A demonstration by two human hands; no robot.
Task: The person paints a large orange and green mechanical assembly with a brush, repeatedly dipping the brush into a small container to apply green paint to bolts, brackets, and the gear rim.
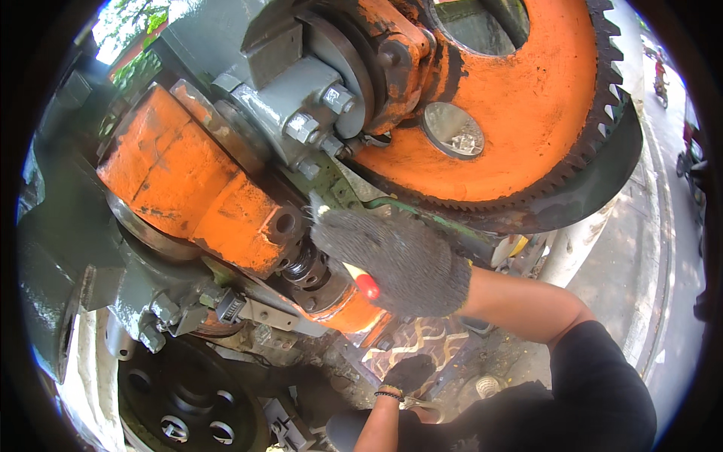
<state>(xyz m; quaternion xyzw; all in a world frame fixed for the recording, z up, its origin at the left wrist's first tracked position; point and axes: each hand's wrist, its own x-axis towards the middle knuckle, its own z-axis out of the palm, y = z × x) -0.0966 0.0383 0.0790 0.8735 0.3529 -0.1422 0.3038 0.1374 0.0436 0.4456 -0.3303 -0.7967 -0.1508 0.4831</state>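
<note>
Right hand [392, 260]: gloved fingers wrapped round what I read as a paintbrush [367, 286], red handle end poking out below, pale tip past the far side of the glove. Fingertips mostly hidden behind the back of the glove. Tip sits between the orange arm [173, 181] and the grey bolted block [290, 105], close by the green plate [339, 190]; can't tell if bristles touch anything. Left hand [409, 373]: gloved, hanging low in front of my body; can't tell how wide its fingers are or if they hold anything.

Step, my judgement: brushing grey paint round the fittings, since the block and its bolts [301, 126] look glossy. Next move calls for short strokes, tip kept off the orange face, wrist angled so the glove doesn't smear.

Edges: orange arm's bored lug just left of the fingers, threaded screw [303, 264] just below it. Up and right, orange gear [520, 128] with toothed rim and dark curved guard [602, 181]; I'd keep the forearm off those. Tight toward the block; more room back down-right, over the pavement [602, 282]. Below: patterned sheet [429, 339] on the ground, dark wheel [192, 384] lower left.
</note>
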